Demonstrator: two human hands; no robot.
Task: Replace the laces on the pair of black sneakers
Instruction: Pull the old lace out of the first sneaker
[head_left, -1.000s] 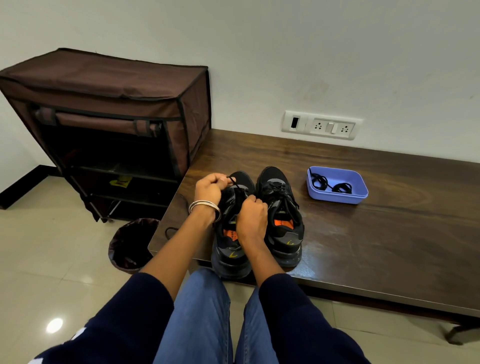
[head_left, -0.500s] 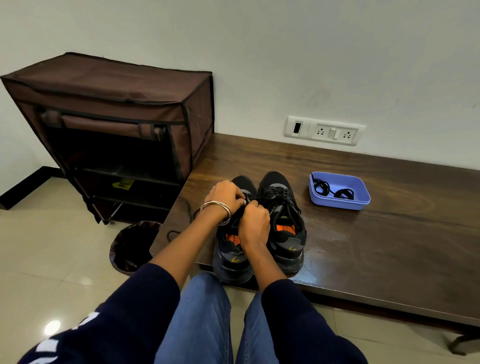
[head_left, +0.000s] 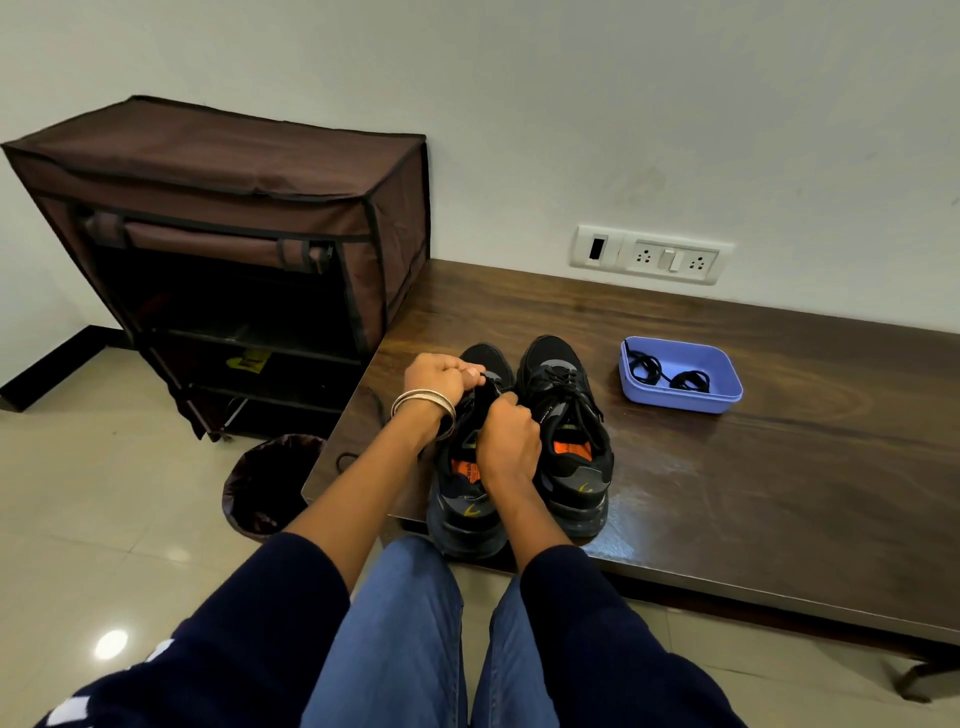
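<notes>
Two black sneakers with orange insoles stand side by side at the near edge of the dark wooden table (head_left: 727, 493), toes pointing away from me. My left hand (head_left: 439, 376), with metal bangles on the wrist, pinches the black lace over the left sneaker (head_left: 467, 499). Close beside it, my right hand (head_left: 509, 434) is curled over the same shoe's tongue and grips the lace there. The right sneaker (head_left: 566, 415) still carries its black lace. A blue tray (head_left: 680, 400) to the right holds coiled black laces (head_left: 670, 376).
A brown fabric shoe rack (head_left: 234, 249) stands on the floor left of the table. A dark waste bin (head_left: 270, 483) sits below the table's left corner. A loose black lace (head_left: 374, 410) trails over the table's left edge. A wall socket plate (head_left: 652, 254) sits behind the table.
My left hand moved in from the shoe's left side toward my right hand, and both now work close together over the left sneaker's laces. The view has shifted slightly.
</notes>
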